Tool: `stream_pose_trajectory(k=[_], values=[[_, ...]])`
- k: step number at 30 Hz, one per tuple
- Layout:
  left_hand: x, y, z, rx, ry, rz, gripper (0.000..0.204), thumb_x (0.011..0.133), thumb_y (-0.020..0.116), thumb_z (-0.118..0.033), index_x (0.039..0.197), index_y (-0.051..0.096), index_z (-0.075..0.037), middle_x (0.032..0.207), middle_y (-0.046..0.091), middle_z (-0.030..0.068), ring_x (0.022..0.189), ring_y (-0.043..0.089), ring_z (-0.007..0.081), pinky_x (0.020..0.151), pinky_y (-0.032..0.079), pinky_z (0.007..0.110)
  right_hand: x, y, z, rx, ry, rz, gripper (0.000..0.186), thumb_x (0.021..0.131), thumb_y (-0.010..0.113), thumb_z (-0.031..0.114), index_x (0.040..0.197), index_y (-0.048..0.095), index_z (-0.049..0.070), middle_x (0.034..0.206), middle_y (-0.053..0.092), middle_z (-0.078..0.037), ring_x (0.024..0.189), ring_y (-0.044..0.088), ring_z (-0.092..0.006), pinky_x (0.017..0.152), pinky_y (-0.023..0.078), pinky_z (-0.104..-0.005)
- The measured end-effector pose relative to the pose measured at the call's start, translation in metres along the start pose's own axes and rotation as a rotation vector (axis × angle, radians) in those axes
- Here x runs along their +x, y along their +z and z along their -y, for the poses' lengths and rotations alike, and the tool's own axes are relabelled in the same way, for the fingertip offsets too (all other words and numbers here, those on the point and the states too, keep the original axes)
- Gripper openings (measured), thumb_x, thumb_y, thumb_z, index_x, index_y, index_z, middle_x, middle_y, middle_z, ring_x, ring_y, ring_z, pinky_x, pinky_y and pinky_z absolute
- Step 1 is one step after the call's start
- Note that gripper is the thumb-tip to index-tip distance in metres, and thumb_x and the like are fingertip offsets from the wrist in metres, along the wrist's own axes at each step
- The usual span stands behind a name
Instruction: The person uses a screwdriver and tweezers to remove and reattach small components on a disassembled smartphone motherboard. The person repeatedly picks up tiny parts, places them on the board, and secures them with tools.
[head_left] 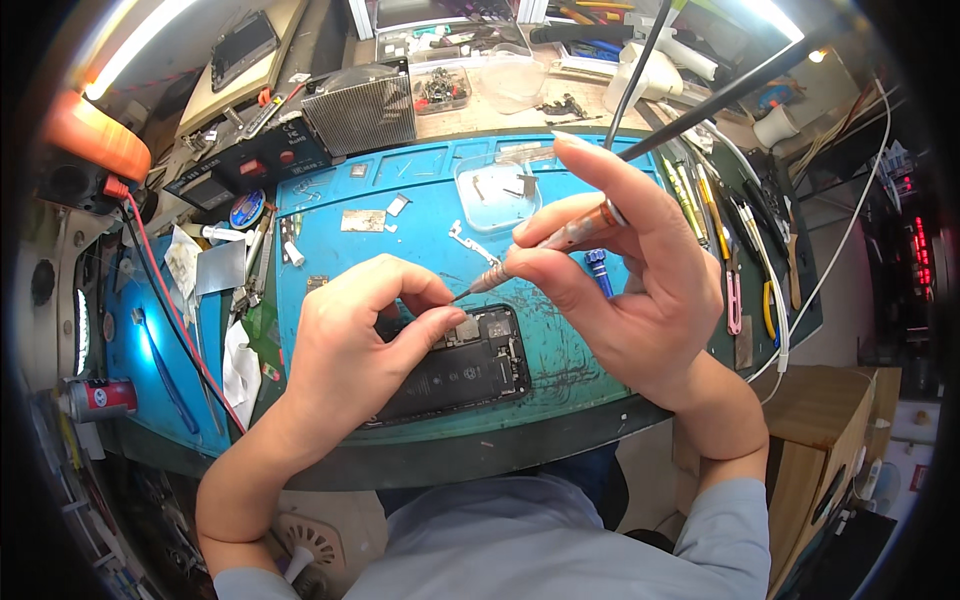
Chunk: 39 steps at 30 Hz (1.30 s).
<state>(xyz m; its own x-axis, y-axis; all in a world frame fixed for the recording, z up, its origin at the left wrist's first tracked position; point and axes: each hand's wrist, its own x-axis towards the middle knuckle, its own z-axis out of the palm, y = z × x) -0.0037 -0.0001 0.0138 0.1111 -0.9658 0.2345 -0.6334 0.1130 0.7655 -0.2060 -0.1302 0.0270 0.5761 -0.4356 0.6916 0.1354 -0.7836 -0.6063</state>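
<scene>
Head view showed an opened phone point(465, 372) lying on a blue mat point(420, 250), its black battery and internal boards exposed; it served as the landmark for this record. Far left of the phone, a red-labelled spray can point(103, 398) lay on its side. Between can and phone were a slender long-handled item point(170, 372), a red cable point(165, 282) and, nearer the phone, crumpled white tissue point(240, 372). Beyond the phone, to its left, stood a finned metal block point(360, 108).

The left hand point(350, 330) was over the phone's left portion, hiding part of it. Its thumb and index fingertips were drawn close together at the tip of a pen-shaped tool point(565, 236); whether they gripped anything could not be determined. Directly beyond the phone sat a clear plastic container point(497, 205) holding small parts. The right hand point(650, 290), beyond and right of the phone, pinched the tool's handle between thumb and fingers, index finger raised, with the tip slanting down toward the phone. A small blue piece point(598, 272) was partly visible behind that hand. Farther right of the phone lay a pink-handled tool point(734, 303) and yellow-handled pliers point(769, 312).
</scene>
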Motion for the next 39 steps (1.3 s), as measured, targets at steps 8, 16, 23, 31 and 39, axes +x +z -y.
stream_pose_trajectory(k=[8,16,23,31,39], values=[[-0.001,0.002,0.000,-0.067,-0.025,-0.012,0.013,0.088,0.086,-0.005,0.093,0.075,-0.002,0.087,0.075,0.0035,0.075,0.063,0.0133,0.071,0.052,0.029,0.001,0.000,0.002,0.008,0.015,-0.005,0.065,0.094,0.083,0.000,0.150,0.052,-0.011,0.102,0.076,-0.015,0.093,0.078,-0.0188,0.079,0.065,-0.0293],[-0.001,0.002,0.000,-0.044,-0.006,-0.019,0.013,0.088,0.086,-0.004,0.093,0.074,-0.002,0.088,0.075,0.0041,0.075,0.065,0.0141,0.071,0.053,0.029,0.000,0.001,0.002,-0.006,0.002,-0.010,0.064,0.095,0.083,0.000,0.150,0.052,-0.011,0.105,0.076,-0.016,0.094,0.079,-0.0202,0.080,0.065,-0.0304],[0.001,0.001,0.001,-0.049,0.013,-0.013,0.013,0.087,0.086,-0.002,0.094,0.075,-0.002,0.091,0.076,0.0045,0.076,0.066,0.0141,0.072,0.053,0.028,0.000,-0.003,0.003,-0.005,-0.006,0.005,0.065,0.095,0.082,0.000,0.151,0.051,-0.011,0.105,0.076,-0.016,0.095,0.079,-0.0210,0.081,0.066,-0.0307],[0.000,0.001,0.001,-0.048,0.017,-0.019,0.013,0.087,0.086,0.000,0.095,0.075,-0.002,0.091,0.077,0.0045,0.078,0.067,0.0139,0.074,0.054,0.028,0.001,-0.004,0.002,-0.015,-0.046,0.045,0.065,0.094,0.083,-0.001,0.150,0.052,-0.011,0.106,0.077,-0.019,0.094,0.080,-0.0220,0.079,0.066,-0.0316],[-0.001,0.001,0.002,-0.036,0.005,0.005,0.019,0.084,0.088,-0.002,0.099,0.075,-0.003,0.091,0.074,0.0047,0.080,0.067,0.0156,0.074,0.054,0.030,0.000,0.009,-0.001,-0.014,-0.099,-0.091,0.058,0.092,0.083,0.005,0.146,0.063,-0.003,0.097,0.076,-0.011,0.079,0.074,-0.0173,0.070,0.061,-0.0294]])
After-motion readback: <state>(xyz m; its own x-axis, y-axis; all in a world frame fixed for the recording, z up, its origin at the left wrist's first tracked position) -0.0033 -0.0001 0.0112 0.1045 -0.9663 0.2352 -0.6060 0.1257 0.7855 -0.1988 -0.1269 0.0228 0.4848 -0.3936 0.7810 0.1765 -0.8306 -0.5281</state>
